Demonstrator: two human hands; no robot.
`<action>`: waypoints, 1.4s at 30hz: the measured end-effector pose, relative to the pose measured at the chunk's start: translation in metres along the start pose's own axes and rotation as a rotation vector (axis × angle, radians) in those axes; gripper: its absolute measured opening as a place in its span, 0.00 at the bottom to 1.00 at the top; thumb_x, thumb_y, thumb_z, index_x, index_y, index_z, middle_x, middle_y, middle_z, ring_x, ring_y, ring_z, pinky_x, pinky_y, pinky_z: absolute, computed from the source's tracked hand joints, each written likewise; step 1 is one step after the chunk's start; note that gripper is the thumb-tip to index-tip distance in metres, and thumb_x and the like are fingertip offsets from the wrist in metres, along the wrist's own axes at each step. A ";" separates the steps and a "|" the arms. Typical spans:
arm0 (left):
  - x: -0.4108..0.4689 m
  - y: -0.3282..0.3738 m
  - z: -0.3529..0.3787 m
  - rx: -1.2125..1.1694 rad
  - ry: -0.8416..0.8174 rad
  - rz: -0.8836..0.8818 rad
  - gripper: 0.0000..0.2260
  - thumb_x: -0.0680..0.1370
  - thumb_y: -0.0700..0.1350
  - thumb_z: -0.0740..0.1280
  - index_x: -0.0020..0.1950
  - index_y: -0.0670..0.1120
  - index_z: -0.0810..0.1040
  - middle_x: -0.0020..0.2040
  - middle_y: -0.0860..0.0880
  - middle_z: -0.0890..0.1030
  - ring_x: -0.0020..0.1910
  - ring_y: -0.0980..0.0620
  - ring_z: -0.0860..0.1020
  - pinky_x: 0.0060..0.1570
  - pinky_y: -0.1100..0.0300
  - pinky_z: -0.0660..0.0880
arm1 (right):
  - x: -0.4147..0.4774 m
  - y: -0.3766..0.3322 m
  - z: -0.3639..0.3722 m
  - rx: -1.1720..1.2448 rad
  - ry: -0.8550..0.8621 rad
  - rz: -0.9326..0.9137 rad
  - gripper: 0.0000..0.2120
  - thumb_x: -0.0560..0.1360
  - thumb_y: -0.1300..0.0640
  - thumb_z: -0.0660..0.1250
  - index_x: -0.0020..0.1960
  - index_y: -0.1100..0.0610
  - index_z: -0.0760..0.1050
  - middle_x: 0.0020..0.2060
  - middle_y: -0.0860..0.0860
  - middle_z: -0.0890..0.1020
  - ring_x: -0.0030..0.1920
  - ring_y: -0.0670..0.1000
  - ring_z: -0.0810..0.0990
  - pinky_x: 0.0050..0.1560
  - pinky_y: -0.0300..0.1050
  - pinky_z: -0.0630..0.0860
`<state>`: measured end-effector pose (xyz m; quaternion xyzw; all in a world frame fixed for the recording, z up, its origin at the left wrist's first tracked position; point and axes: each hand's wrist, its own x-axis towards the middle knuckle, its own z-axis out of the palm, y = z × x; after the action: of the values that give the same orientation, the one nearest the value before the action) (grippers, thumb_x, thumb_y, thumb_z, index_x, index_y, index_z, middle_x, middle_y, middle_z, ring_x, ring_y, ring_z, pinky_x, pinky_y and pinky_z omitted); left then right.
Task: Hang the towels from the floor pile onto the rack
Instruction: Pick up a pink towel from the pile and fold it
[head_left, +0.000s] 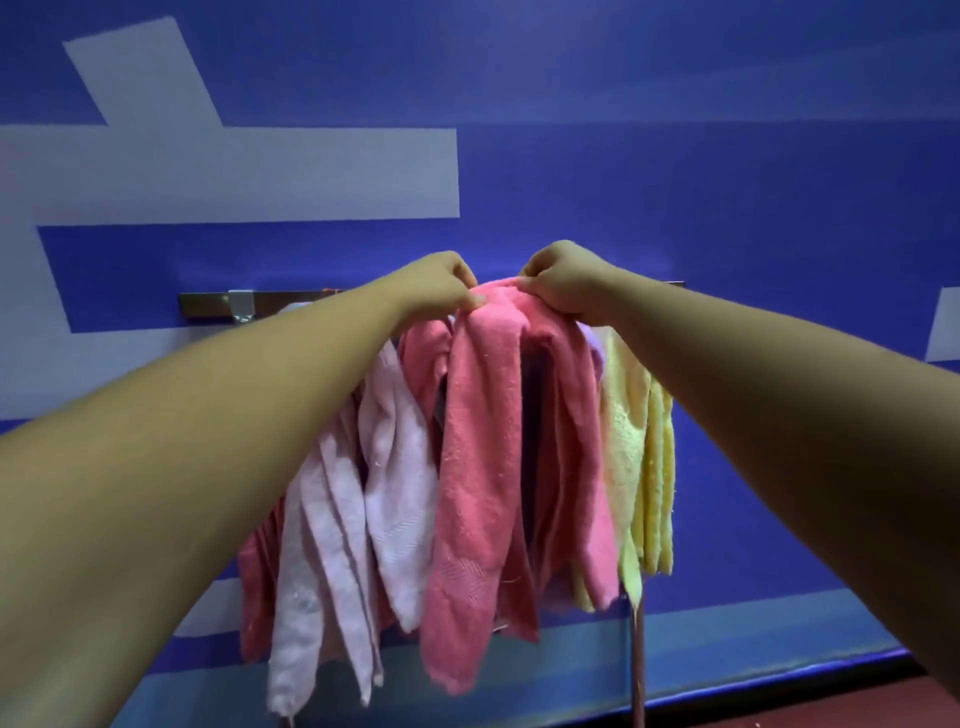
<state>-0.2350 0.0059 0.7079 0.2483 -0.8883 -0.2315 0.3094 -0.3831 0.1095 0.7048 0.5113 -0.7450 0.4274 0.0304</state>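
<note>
Two bare forearms sit nearest the lens: left forearm (182, 493) entering from the lower left, right forearm (779, 441) from the lower right, both reaching up toward the middle. Left hand (441, 288): fingers curled, pinching the top fold of the coral-pink towel (483, 467) at its left side. Right hand (566, 283): fingers curled, gripping the same fold at its right side; the two hands are close together but apart. Coral-pink towel: draped over the rack rail at the middle, bunched at the top, hanging in long loose folds. Pale pink towel (395, 467): hanging just beside it on the left, partly behind the left forearm, in several narrow folds. Second coral towel (254, 597): at the far left of the group, mostly hidden behind the pale one. Yellow towel (639, 441): hanging just beside the coral-pink towel on the right, partly behind the right forearm. Rack rail (208, 305): horizontal metal bar, bare at its left end, with a small bracket (241, 307) on it. Upright pole (638, 660): below the yellow towel, running down out of frame. Wall (727, 182): blue, with broad white painted bands (234, 171) and a lighter blue strip along the bottom. Floor (857, 712): reddish sliver at the lower right corner.
</note>
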 end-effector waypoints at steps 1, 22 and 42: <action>0.005 -0.007 0.003 0.121 0.010 0.014 0.09 0.77 0.44 0.69 0.57 0.44 0.77 0.49 0.49 0.78 0.44 0.50 0.76 0.41 0.59 0.70 | 0.006 0.002 0.007 -0.047 -0.006 -0.023 0.09 0.78 0.60 0.65 0.51 0.61 0.83 0.39 0.53 0.81 0.40 0.52 0.77 0.35 0.41 0.74; -0.007 -0.021 0.039 0.677 0.297 0.303 0.09 0.76 0.42 0.65 0.56 0.48 0.74 0.53 0.43 0.75 0.56 0.40 0.72 0.55 0.49 0.65 | -0.019 0.050 0.037 -0.662 0.307 -0.440 0.02 0.70 0.61 0.69 0.41 0.60 0.79 0.44 0.55 0.72 0.44 0.57 0.72 0.40 0.48 0.67; -0.054 -0.045 0.092 0.180 0.394 0.136 0.26 0.70 0.28 0.58 0.67 0.44 0.69 0.54 0.36 0.81 0.52 0.33 0.79 0.47 0.41 0.75 | -0.059 0.068 0.075 0.039 0.303 -0.175 0.15 0.72 0.67 0.61 0.56 0.63 0.79 0.49 0.59 0.84 0.51 0.58 0.80 0.50 0.46 0.72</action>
<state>-0.2457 0.0262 0.5942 0.2550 -0.8423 -0.0769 0.4685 -0.3790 0.1103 0.5879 0.5044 -0.6761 0.5097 0.1695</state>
